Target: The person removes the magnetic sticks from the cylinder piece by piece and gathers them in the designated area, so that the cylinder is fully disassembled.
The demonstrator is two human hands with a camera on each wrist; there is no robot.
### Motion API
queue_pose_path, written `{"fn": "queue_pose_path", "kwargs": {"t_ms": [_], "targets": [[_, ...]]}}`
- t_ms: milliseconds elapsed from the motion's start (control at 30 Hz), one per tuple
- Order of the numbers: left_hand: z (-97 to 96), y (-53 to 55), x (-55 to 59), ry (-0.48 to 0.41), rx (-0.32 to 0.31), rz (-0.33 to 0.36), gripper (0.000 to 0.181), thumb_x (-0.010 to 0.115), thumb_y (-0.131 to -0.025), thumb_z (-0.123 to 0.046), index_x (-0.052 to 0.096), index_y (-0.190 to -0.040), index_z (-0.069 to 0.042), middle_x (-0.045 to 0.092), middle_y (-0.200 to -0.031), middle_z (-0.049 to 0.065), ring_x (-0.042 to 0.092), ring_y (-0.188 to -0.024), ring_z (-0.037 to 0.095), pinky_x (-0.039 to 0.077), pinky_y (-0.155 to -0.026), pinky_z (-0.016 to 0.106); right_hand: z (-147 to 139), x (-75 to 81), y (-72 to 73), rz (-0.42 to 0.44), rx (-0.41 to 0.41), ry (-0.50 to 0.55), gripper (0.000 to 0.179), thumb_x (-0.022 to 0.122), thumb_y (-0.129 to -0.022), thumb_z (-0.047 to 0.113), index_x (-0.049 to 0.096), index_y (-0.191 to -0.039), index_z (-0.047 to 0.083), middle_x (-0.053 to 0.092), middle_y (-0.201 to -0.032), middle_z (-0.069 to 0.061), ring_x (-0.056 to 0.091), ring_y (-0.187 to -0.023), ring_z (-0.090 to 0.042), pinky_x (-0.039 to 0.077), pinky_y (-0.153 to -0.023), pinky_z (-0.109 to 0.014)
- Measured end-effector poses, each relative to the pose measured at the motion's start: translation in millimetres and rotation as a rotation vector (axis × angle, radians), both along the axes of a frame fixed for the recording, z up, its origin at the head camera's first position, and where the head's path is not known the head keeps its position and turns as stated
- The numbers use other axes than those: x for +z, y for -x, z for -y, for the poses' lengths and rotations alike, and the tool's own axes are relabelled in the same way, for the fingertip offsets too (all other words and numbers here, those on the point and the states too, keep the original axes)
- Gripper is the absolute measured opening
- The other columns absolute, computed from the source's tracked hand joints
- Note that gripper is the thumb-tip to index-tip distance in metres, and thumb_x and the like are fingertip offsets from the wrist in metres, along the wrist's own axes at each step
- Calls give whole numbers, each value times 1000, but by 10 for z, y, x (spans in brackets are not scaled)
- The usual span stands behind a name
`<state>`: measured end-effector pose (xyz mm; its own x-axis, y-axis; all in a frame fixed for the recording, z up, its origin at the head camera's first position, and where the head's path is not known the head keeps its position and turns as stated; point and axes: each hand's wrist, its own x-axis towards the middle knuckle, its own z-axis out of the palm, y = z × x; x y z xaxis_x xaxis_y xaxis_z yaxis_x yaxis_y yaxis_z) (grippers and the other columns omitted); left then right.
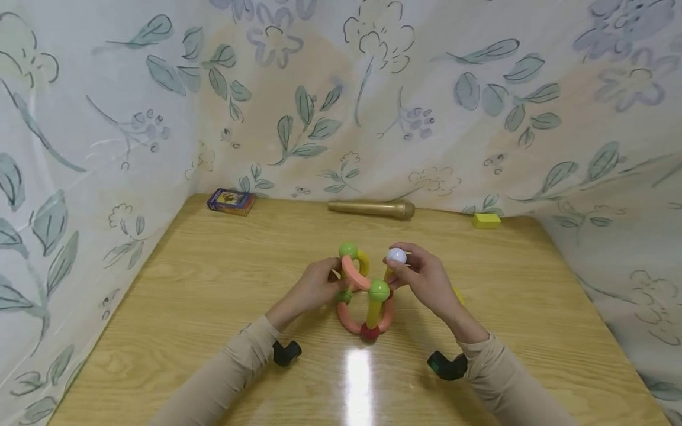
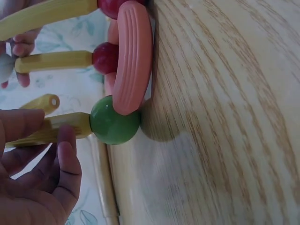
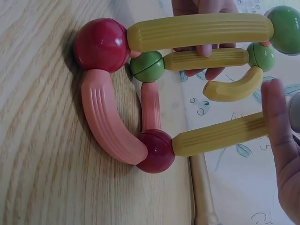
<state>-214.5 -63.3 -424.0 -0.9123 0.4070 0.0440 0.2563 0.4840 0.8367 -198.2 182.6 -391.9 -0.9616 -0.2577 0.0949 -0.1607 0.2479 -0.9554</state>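
A toy frame of balls and grooved rods stands on the wooden table. Its base has pink curved rods (image 1: pixel 347 319) joined by red balls (image 1: pixel 370 332) and a green ball (image 2: pixel 115 120). My left hand (image 1: pixel 318 285) grips an upright yellow rod (image 2: pixel 79 124) on the left side. On top, a pink curved rod (image 1: pixel 354 273) links two green balls (image 1: pixel 379 290). A yellow curved rod (image 3: pixel 234 89) hangs from the rear one, its other end free. My right hand (image 1: pixel 428 281) pinches a white ball (image 1: pixel 396 255) at the top of another yellow upright (image 3: pixel 220 133).
Along the back edge lie a small blue and orange box (image 1: pixel 230 202), a gold microphone (image 1: pixel 371 209) and a yellow block (image 1: pixel 486 221). Black angled pieces (image 1: pixel 288 353) show beside both wrists. Something yellow (image 1: pixel 458 294) peeks out behind the right wrist. Floral cloth (image 1: pixel 319 89) surrounds the table.
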Motion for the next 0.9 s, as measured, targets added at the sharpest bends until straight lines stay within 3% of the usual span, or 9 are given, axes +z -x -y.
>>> {"fn": "queue_pose_path", "kwargs": {"t_ms": [167, 267, 400, 533, 700, 800, 900], "targets": [[11, 22, 17, 8, -12, -15, 18, 64, -92, -10, 65, -110, -6, 69, -101, 7, 64, -82, 13, 53, -67, 22, -102, -1, 90, 0, -90, -46, 42, 61, -97, 31, 56, -134, 11, 58, -114, -14, 66, -64, -13, 51, -51, -27], [18, 32, 21, 12, -15, -16, 20, 64, -92, -9, 65, -111, -5, 69, -101, 7, 64, -82, 13, 53, -67, 22, -223, -85, 250, -74, -183, -237, 43, 62, -96, 34, 60, -131, 10, 59, -109, -12, 61, -70, -15, 48, -58, -25], [20, 30, 1, 20, -18, -5, 19, 65, -91, -9, 65, -109, -4, 69, -101, 9, 65, -80, 14, 53, -65, 22, -402, -283, 491, -172, -262, -543, 40, 64, -92, 19, 62, -124, -4, 65, -106, -24, 65, -82, -29, 52, -67, -34], [34, -6, -29, 21, -26, 8, 17, 65, -92, -9, 65, -108, -4, 68, -105, 10, 65, -81, 15, 53, -66, 22, -518, -448, 602, -174, -271, -682, 38, 60, -86, 7, 62, -119, -11, 65, -110, -31, 65, -93, -40, 54, -78, -48], [55, -31, -63, 14, -26, 16, 20, 66, -92, -10, 66, -111, -6, 68, -108, 9, 65, -82, 14, 53, -68, 23, -558, -554, 638, -161, -308, -761, 41, 60, -89, 13, 59, -125, -8, 61, -117, -33, 60, -106, -46, 50, -88, -57], [69, -39, -57, 19, -18, 21, 23, 67, -91, -12, 65, -113, -5, 68, -109, 10, 64, -81, 13, 52, -68, 23, -535, -528, 592, -194, -336, -761, 45, 60, -91, 15, 55, -131, -4, 57, -121, -33, 61, -100, -45, 51, -81, -56], [90, -39, -45, 24, -1, 17, 27, 68, -90, -13, 64, -115, -5, 67, -110, 10, 63, -81, 12, 52, -67, 23, -466, -448, 456, -252, -305, -662, 40, 60, -91, 10, 58, -129, 0, 58, -122, -27, 63, -88, -37, 53, -68, -45]]}}
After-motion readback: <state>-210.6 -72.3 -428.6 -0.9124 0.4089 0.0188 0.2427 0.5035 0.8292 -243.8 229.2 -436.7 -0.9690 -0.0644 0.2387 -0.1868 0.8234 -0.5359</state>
